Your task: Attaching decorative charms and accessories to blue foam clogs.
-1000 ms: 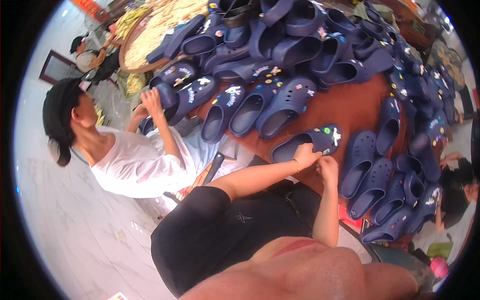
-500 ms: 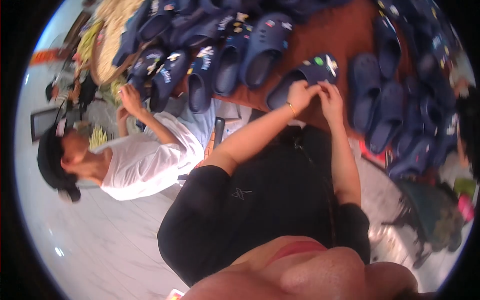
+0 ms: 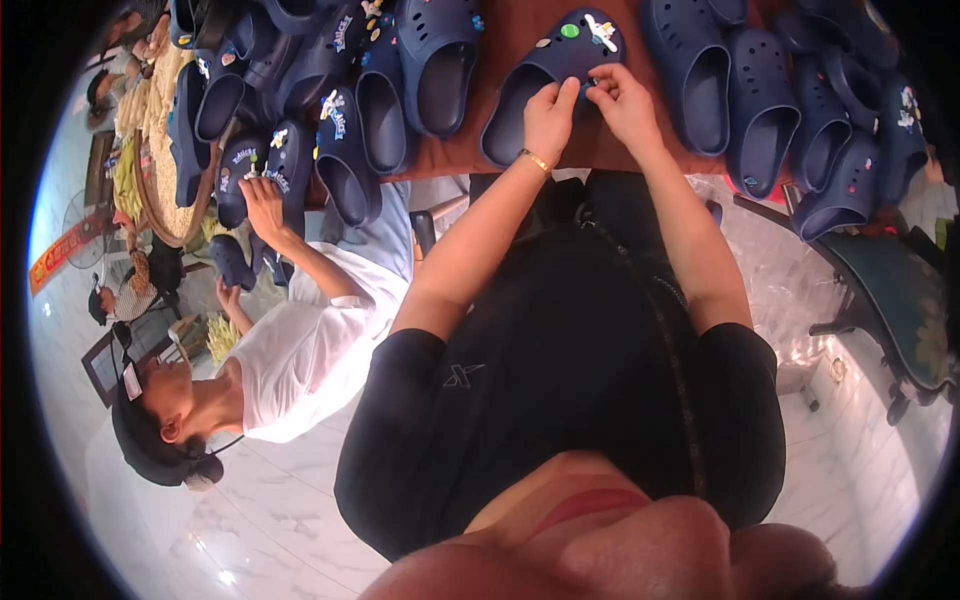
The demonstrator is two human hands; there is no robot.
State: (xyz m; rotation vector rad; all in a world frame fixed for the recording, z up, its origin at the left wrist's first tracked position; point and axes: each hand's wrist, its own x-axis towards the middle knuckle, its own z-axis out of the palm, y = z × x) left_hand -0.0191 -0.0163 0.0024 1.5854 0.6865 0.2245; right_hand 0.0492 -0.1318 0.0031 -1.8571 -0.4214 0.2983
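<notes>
A navy blue clog (image 3: 540,75) lies on the brown table cover in front of me, with a green round charm (image 3: 570,31) and a white figure charm (image 3: 602,33) on its toe. My left hand (image 3: 548,122) is closed over the clog's near side, thumb against the curled fingers; whatever it holds is hidden. Close beside it, my right hand (image 3: 625,108) pinches something small and dark at the clog's edge, too small to make out. A gold bracelet (image 3: 537,158) circles my left wrist.
Several more navy clogs (image 3: 440,70) stand at the left, many with charms, and others (image 3: 765,110) at the right. A co-worker in a white shirt (image 3: 310,330) handles clogs at the left. A dark chair (image 3: 895,310) stands at the right; a round woven tray (image 3: 165,190) lies far left.
The view has shifted, so the table and clogs sit higher. My hands have moved slightly apart beside the same clog. The co-worker's hand has reached onto a clog with charms.
</notes>
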